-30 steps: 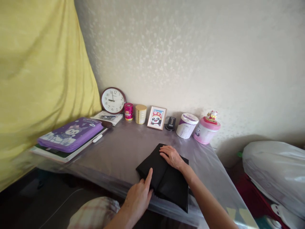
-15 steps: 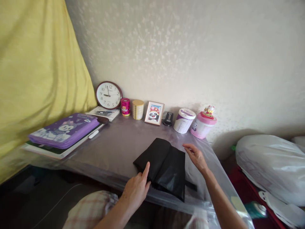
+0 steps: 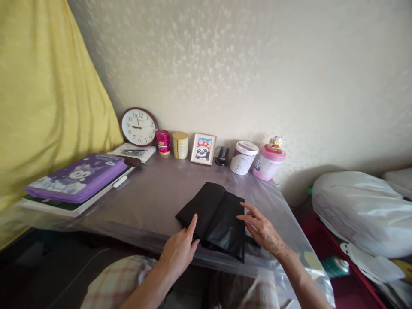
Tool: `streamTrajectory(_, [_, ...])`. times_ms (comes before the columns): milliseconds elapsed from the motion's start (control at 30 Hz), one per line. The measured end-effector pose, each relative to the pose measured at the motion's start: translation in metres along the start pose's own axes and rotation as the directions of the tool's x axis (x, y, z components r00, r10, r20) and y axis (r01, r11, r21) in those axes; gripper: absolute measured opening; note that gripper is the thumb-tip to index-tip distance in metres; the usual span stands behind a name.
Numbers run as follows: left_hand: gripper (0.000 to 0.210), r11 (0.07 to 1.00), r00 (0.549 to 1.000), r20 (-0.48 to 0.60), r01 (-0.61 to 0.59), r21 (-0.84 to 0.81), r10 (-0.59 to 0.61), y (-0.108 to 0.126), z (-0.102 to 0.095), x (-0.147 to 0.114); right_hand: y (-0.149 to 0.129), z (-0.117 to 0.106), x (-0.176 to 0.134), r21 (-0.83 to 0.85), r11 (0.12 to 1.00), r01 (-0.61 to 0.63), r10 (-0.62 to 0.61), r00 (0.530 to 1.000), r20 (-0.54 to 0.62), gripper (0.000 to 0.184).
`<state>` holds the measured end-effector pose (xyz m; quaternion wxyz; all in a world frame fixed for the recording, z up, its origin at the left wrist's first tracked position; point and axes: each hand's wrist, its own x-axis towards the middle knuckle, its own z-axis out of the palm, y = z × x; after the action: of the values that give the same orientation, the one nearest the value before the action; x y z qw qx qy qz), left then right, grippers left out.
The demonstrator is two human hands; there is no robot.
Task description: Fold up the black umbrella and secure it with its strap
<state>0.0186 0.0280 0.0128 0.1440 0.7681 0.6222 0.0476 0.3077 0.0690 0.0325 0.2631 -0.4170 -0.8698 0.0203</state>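
Fingers spread on your right hand (image 3: 265, 231), at right edge of folded black material (image 3: 207, 204); left hand (image 3: 179, 249) has index on top, can't tell if pinching

This looks like a room in a home. Pale wallpaper with a white floral pattern (image 3: 199, 51) lines the wall behind the surface (image 3: 154, 193), and a draped yellow fabric curtain (image 3: 41, 86) hangs beside its left edge. A round white clock with a dark red rim (image 3: 139, 127) stands at the far left corner. Along the far edge sit a light-framed cartoon panda picture (image 3: 203, 149) and, by the far right corner, a pink-lidded plastic tub (image 3: 267, 166) topped with a small gold-and-white figurine (image 3: 275, 143). A flat purple cartoon-printed case (image 3: 77, 178) lies near the left edge. Beyond the right edge bulges a white plastic bag (image 3: 357, 210).
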Motion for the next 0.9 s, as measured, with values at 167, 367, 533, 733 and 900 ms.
streamTrajectory(167, [0.066, 1.0, 1.0, -0.007, -0.014, -0.001, 0.014, 0.0, -0.003, 0.0, -0.001, 0.0, 0.0, 0.004, 1.0, -0.008, 0.008, 1.0, 0.012, 0.021])
streamTrajectory(367, [0.067, 0.999, 1.0, -0.018, -0.025, -0.028, 0.025, -0.001, -0.002, -0.001, -0.005, -0.008, 0.018, 0.099, 0.993, -0.056, 0.063, 0.996, -0.067, 0.016])
streamTrajectory(533, [0.069, 0.999, 0.999, -0.023, -0.039, -0.022, 0.038, -0.002, -0.001, 0.0, -0.01, -0.008, 0.048, 0.233, 0.972, -0.045, 0.074, 0.99, -0.117, 0.014])
streamTrajectory(733, [0.069, 1.0, 1.0, -0.002, -0.029, -0.001, 0.029, -0.001, -0.005, 0.0, -0.014, 0.006, 0.082, 0.282, 0.957, 0.068, -0.023, 0.987, -0.162, 0.015])
streamTrajectory(900, [0.067, 0.999, 0.999, 0.019, -0.027, 0.029, 0.027, -0.001, -0.01, -0.001, -0.026, 0.016, 0.109, 0.203, 0.975, 0.087, -0.058, 0.988, -0.141, 0.015])
